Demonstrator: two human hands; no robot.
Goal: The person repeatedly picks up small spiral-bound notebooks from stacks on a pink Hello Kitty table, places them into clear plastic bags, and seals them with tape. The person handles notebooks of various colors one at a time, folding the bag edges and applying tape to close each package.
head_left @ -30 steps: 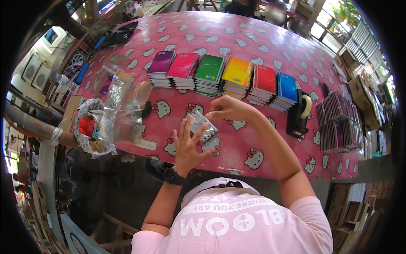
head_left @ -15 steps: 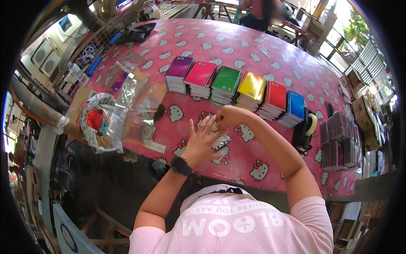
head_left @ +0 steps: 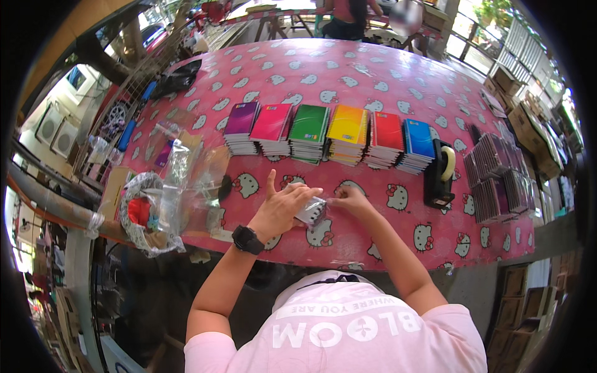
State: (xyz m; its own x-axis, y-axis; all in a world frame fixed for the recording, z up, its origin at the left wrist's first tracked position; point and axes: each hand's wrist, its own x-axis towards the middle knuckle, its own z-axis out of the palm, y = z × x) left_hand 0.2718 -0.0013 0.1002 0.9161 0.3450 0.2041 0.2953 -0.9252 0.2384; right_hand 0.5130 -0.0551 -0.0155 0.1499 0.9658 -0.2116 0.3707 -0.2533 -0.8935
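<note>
A small spiral-bound notebook pack in clear plastic (head_left: 313, 214) lies on the near middle of the pink table. My left hand (head_left: 278, 210) rests over its left side, holding it down, with the thumb-side fingers reaching across the top. At the pack's right edge, my right hand (head_left: 351, 199) is closed in a pinch by the clear film; whatever its fingertips grip is too small to make out. Beyond my hands stands a row of notebook stacks: purple (head_left: 242, 118), pink (head_left: 272, 121), green (head_left: 309, 124), yellow (head_left: 348, 124), red (head_left: 387, 130) and blue (head_left: 418, 138).
A black tape dispenser (head_left: 440, 180) stands right of the blue stack. Farther right are wrapped notebook bundles (head_left: 497, 174). Clear plastic sheets (head_left: 183, 180) and a fabric-lined basket (head_left: 134, 230) lie at the left. Another person (head_left: 348, 18) is beyond the far edge.
My right hand has drawn back from over my left fingers to the pack's right side. More of the wrapped pack now shows. The whole view has shifted slightly.
</note>
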